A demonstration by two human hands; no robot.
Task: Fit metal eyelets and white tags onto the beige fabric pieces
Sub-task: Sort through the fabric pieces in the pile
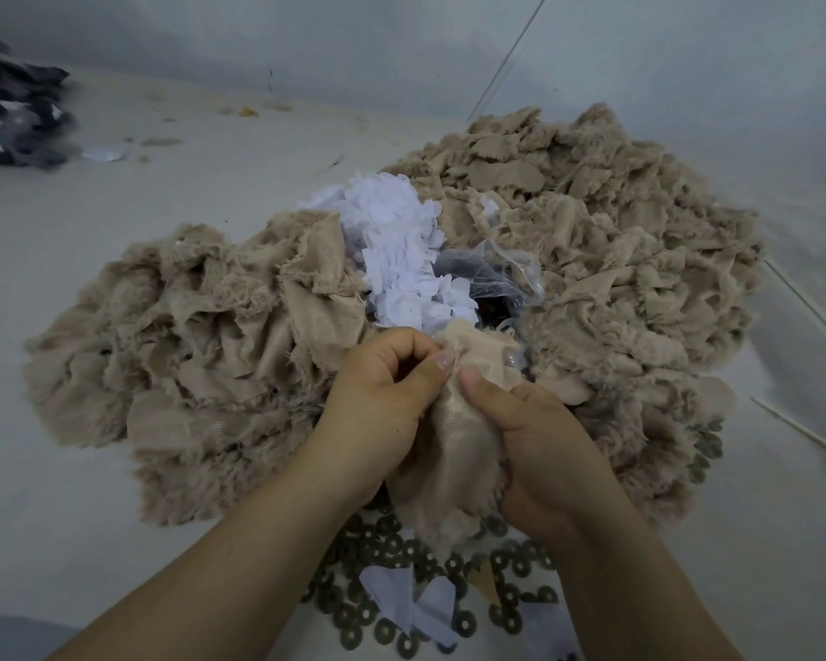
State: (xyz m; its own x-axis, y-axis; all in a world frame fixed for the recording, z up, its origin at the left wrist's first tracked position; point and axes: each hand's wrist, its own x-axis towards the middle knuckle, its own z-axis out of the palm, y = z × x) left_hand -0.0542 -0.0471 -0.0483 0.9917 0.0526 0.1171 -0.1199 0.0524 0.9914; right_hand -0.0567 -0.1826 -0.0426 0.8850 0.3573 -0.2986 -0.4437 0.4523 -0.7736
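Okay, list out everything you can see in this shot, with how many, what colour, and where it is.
Beige furry fabric pieces: two big heaps, beige, left and right of centre on the pale surface.
Single beige fabric piece: one, beige, held in both hands.
White cut fabric tags: one heap, white, between the beige heaps; a few loose ones near the bottom.
Clear plastic bag: one, transparent with dark contents, right of the tag heap.
Round metal eyelets: many, dull bronze, scattered below the hands.
Thin wooden sticks: two, pale, right edge.
Dark fabric heap: one, black and grey, top left.
Left hand: grip on the held piece.
Right hand: grip on the held piece.
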